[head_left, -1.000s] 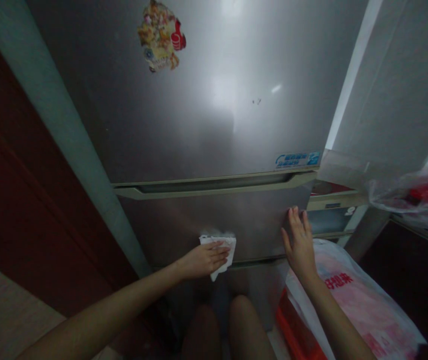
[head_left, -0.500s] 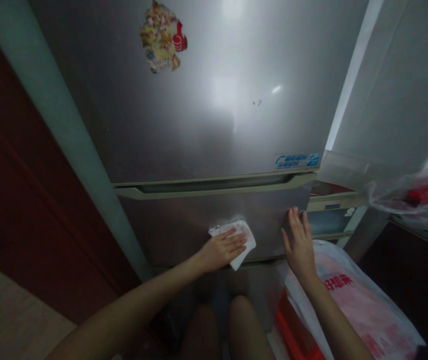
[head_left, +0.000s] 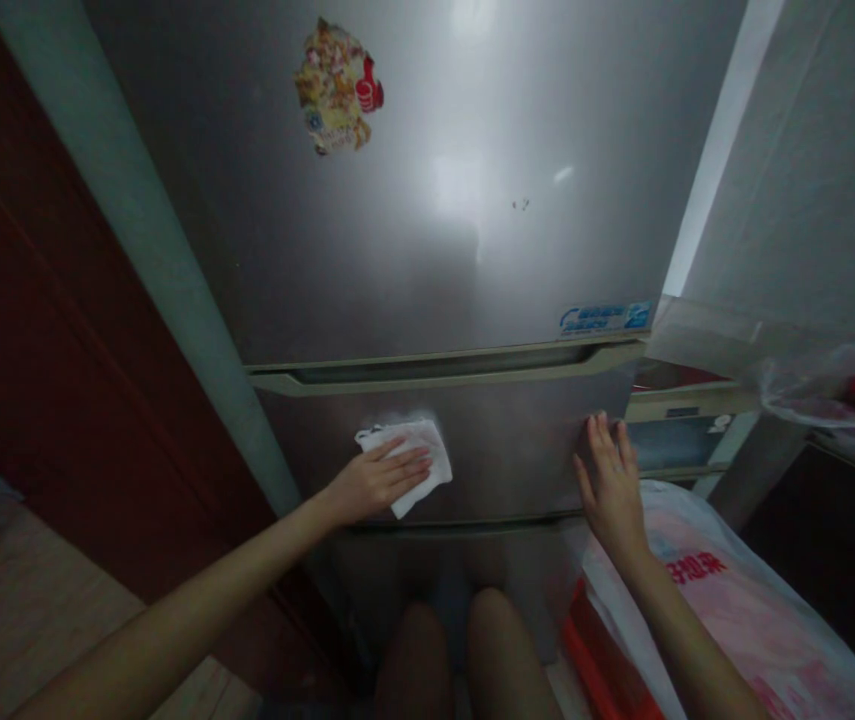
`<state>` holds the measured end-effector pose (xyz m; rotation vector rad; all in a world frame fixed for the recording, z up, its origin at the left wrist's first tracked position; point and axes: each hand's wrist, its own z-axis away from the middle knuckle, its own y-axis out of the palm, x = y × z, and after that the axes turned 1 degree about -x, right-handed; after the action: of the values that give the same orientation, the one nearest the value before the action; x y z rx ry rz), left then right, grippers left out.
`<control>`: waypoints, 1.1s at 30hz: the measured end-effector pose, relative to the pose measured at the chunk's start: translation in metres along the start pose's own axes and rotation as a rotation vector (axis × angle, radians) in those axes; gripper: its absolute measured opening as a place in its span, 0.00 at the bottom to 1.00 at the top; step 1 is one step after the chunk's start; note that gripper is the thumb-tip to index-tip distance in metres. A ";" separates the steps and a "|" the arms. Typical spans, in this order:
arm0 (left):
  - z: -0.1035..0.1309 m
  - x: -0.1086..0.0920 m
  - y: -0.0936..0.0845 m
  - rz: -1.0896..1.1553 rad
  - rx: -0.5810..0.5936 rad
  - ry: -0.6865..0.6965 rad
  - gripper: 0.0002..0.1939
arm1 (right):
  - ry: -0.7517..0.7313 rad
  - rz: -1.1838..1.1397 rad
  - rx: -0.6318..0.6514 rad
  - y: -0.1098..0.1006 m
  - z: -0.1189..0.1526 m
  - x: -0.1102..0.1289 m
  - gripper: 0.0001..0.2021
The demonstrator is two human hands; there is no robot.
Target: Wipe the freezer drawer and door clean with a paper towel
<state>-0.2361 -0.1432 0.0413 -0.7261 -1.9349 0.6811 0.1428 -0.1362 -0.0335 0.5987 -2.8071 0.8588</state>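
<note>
A silver fridge (head_left: 517, 450) with a middle drawer front faces me. My left hand (head_left: 378, 482) lies over a folded white cloth (head_left: 433, 455) and presses it against the left part of that drawer front, fingers extended across it. At the drawer's right edge, my right hand (head_left: 613, 490) rests with fingers spread and fingertips on the metal. It holds nothing. Above both hands runs the recessed drawer handle (head_left: 457, 380).
A colourful magnet (head_left: 337, 90) and a blue label (head_left: 605, 318) are on the upper door. To the right stand a white plastic bag (head_left: 742, 600), a red-orange box (head_left: 607, 650) and a cream-coloured appliance (head_left: 686, 405). A dark red door frame (head_left: 97, 330) borders the left.
My left hand has slid left and slightly up across the drawer front with the cloth. My right hand stays at the drawer's right edge. The view has shifted slightly.
</note>
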 end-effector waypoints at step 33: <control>0.043 0.015 -0.045 -0.120 0.031 -1.069 0.13 | -0.017 -0.042 -0.023 -0.004 -0.002 0.003 0.31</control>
<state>-0.2896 -0.1694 0.0643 -0.1886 -2.8745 1.1599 0.1414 -0.1395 -0.0291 0.6627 -2.8049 0.8159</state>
